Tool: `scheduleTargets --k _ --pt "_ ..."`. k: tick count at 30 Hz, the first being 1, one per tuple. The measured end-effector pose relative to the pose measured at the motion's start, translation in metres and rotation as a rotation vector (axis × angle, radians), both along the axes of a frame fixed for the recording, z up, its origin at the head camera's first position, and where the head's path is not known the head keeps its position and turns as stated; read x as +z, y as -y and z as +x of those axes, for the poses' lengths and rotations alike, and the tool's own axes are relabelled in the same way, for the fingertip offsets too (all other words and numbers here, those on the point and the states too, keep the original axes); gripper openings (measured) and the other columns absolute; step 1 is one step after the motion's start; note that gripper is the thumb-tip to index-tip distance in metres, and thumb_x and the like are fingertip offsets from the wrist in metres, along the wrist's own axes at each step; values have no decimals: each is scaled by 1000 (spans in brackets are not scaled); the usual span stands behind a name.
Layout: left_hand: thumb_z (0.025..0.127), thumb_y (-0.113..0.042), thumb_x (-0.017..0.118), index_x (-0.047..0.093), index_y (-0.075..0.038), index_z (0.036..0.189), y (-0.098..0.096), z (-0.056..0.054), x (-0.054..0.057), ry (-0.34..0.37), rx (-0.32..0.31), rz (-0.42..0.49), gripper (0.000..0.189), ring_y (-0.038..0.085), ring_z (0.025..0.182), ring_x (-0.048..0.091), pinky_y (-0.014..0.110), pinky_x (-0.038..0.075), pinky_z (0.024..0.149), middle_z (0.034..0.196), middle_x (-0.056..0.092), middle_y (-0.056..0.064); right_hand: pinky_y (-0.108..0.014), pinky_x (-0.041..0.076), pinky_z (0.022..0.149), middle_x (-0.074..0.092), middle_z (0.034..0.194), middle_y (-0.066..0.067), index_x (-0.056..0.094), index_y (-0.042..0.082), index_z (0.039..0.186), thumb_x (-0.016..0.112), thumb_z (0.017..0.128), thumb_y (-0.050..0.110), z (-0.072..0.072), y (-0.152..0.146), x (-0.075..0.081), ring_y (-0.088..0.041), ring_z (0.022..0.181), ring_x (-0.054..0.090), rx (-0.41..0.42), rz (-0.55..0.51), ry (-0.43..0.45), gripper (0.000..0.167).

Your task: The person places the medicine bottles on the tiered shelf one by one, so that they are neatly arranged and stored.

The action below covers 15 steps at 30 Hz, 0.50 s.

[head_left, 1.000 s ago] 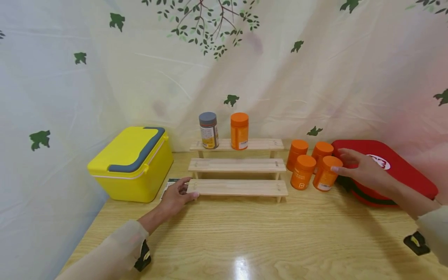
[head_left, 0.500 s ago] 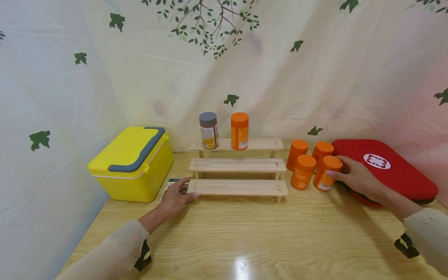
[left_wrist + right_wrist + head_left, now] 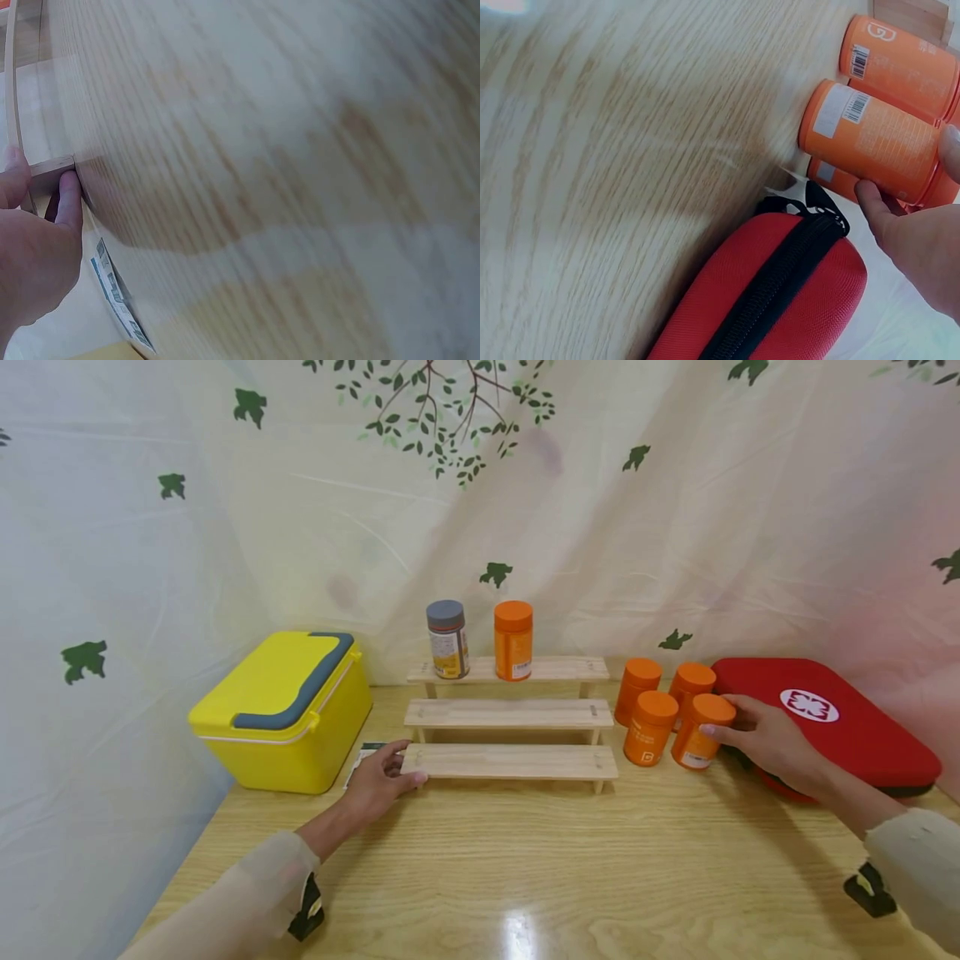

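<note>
My right hand [image 3: 772,739] pinches an orange bottle [image 3: 695,743] near its cap, thumb in front and fingers behind. In the right wrist view that bottle [image 3: 870,135] shows a barcode label; whether its base touches the table I cannot tell. Close around it stand several like it: one orange bottle [image 3: 648,735] to its left and two behind. With my left hand [image 3: 371,785] I hold the left end of the lowest step of a three-step wooden rack [image 3: 510,762]. A grey-capped bottle [image 3: 448,647] and an orange bottle [image 3: 513,647] stand upright on its top step.
A yellow box [image 3: 285,718] with a grey-blue handle stands left of the rack. A red zip case [image 3: 840,727] lies at the right, beside and under my right forearm. Printed paper [image 3: 362,758] lies behind my left hand. A patterned cloth [image 3: 360,527] hangs behind the table.
My right hand has moved left from above the red case and taken hold of the front-right orange bottle, which now leans slightly. My left hand stays on the rack.
</note>
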State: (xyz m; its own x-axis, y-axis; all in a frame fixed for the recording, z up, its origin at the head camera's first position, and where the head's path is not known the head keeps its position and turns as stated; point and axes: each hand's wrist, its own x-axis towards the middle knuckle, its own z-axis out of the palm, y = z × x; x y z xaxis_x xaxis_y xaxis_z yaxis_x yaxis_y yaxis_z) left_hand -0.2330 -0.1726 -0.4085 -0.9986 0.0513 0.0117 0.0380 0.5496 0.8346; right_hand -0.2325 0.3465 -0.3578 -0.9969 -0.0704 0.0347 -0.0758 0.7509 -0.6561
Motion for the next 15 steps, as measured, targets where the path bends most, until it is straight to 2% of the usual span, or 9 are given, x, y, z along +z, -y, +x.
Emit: scheduleTargets --k 4,7,10,12,14,15 --pt "87 -15 72 43 -2 142 0 0 -1 -1 -3 9 63 25 100 61 36 51 85 117 63 17 -58 41 96 43 138 -32 29 -5 147 61 91 50 3 2 0 -46 120 45 -13 0 -8 84" --pt "87 -14 72 43 -2 142 0 0 -1 0 -5 16 63 24 99 61 34 52 83 116 64 17 -53 46 92 45 136 -32 32 -5 146 63 90 48 8 2 2 -46 118 48 -12 19 -30 82" --pt "87 -14 72 43 -3 143 0 -1 -1 11 -2 14 64 24 99 61 35 51 84 116 64 16 -33 53 83 47 134 -32 34 -5 145 64 90 46 14 2 6 -46 115 50 -15 42 -53 81" --pt "87 -15 72 43 -4 143 0 -1 0 23 5 11 64 23 100 61 36 51 86 117 64 15 -19 50 75 48 134 -33 34 -5 145 65 90 45 18 1 9 -46 114 51 -19 47 -65 81" --pt "87 -15 72 42 -5 144 -1 -1 0 31 7 8 65 23 100 61 37 50 88 117 64 14 -9 45 70 47 134 -33 33 -5 145 65 90 43 23 0 14 -46 114 51 -20 35 -75 80" --pt "87 -15 72 42 -4 144 -1 -1 0 32 6 8 65 23 99 61 37 50 87 117 64 15 -7 44 69 48 134 -33 34 -5 145 66 90 41 25 -1 18 -38 111 56 -17 23 -86 78"
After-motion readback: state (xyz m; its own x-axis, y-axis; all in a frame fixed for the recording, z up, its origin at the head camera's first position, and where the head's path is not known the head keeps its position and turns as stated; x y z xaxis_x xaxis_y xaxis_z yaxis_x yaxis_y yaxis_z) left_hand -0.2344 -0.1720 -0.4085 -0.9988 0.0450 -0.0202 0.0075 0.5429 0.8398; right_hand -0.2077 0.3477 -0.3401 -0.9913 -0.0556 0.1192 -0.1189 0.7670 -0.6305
